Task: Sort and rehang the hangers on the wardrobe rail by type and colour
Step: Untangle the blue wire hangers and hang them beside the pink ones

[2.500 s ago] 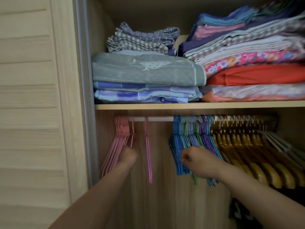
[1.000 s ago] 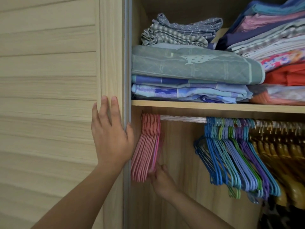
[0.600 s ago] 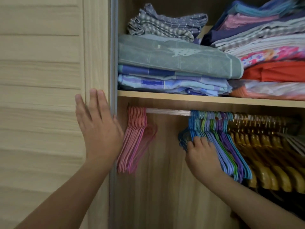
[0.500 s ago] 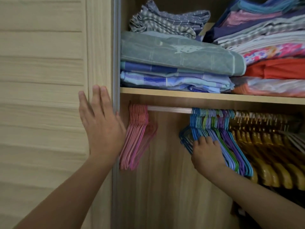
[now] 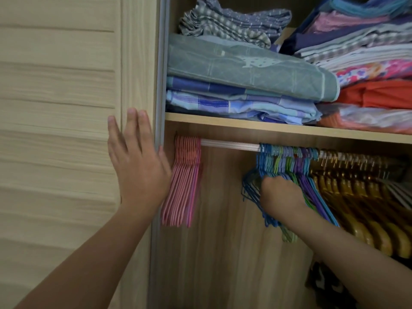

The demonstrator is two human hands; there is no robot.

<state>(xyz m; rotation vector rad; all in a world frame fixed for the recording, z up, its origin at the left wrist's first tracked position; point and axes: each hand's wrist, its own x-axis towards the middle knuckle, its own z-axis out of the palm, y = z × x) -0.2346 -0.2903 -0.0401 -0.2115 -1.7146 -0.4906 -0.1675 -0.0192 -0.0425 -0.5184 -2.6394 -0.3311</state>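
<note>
Left hand [image 5: 139, 168] flat, fingers straight, on door [image 5: 66, 134]; right hand [image 5: 279, 192] grips blue hangers [image 5: 256, 188] mid-rail [image 5: 229, 144]. Lift hooks clear together; slide beside pink hangers [image 5: 185, 181]

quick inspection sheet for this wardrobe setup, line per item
surface: rail bare between two hanger groups; shelf above it
job's things: pink hangers bunched at the rail's left end; blue, green and purple hangers mixed mid-rail; wooden hangers further right
clutter: folded linens stacked on the shelf
grippers: left hand flat on the door; right hand in the mixed bunch, fingers hidden
cables: nothing seen
surroundings: dark patterned fabric lower right
</note>
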